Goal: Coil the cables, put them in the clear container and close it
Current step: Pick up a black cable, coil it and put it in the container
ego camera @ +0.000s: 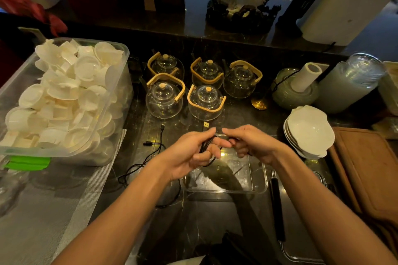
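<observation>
Cable [207, 149]: thin, black, looped; both grips, left hand [189, 155], right hand [249, 144], pinching it above clear container [261, 180].

We reach both bare forearms forward from the lower corners of the view, angled inward so that our hands meet near the middle. Our left hand [189, 153] is turned with its back partly toward us, the thumb stretched out to the right and the other fingers curled under, closed around thin black strands looped across them. Our right hand [247, 142] sits just beside it, knuckles up, its thumb and forefinger pinched together and pointing left. The tips of the two hands nearly touch. Both wrists are slightly bent and held above the counter.
</observation>
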A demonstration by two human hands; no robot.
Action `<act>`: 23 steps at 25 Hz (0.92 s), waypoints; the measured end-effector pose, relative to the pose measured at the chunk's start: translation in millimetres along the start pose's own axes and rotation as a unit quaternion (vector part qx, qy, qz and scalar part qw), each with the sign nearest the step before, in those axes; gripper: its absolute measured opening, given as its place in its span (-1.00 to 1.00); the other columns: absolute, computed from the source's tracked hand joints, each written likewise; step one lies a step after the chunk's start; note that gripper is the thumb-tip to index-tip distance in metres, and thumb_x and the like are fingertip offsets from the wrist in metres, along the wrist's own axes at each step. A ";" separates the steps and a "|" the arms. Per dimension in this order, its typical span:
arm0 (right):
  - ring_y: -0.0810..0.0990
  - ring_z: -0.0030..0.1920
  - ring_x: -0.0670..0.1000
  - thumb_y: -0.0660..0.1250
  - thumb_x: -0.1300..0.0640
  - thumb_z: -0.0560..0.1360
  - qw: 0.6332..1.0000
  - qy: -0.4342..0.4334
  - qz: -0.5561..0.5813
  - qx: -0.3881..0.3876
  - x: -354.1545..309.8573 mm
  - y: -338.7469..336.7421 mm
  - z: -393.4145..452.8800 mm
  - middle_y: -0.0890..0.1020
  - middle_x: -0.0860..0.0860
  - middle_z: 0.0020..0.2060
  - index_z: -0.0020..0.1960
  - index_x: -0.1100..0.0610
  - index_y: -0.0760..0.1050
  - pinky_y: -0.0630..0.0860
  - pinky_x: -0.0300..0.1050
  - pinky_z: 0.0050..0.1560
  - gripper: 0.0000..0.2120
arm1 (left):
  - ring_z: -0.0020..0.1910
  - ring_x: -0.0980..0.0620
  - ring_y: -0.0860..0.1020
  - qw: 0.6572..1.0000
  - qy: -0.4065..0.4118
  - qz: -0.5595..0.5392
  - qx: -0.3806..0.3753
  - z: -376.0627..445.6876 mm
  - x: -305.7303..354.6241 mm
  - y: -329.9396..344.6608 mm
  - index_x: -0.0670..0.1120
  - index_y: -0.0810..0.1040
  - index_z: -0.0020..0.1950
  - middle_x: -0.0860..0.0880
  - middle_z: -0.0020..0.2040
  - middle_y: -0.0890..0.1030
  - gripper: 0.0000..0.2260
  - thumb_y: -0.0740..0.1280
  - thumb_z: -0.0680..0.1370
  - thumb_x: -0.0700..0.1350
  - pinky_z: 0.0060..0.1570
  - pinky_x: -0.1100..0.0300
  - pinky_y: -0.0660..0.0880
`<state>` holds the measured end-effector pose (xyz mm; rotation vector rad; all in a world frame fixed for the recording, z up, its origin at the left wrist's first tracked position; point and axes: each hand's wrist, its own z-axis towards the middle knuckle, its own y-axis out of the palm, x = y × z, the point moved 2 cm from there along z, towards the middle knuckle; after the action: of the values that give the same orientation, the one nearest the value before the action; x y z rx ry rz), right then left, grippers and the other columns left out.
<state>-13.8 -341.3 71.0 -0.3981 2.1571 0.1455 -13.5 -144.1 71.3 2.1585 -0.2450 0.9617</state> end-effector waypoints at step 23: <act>0.41 -0.50 -0.09 0.42 -0.32 0.45 0.994 -0.082 -0.051 0.052 51.1 69.1 -30.1 0.45 -0.02 -0.52 -0.38 0.07 0.46 0.50 -0.22 -0.24 -0.50 | -0.62 0.17 0.12 0.968 0.046 -0.246 -0.028 3.9 10.2 12.1 -0.06 0.41 -0.31 0.11 -0.52 0.18 -0.63 0.17 0.68 -0.02 -0.57 0.28 0.01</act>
<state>-87.6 -295.5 43.9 -0.4201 1.9683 0.0088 -9.6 -154.1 83.5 1.9769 0.2961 0.7498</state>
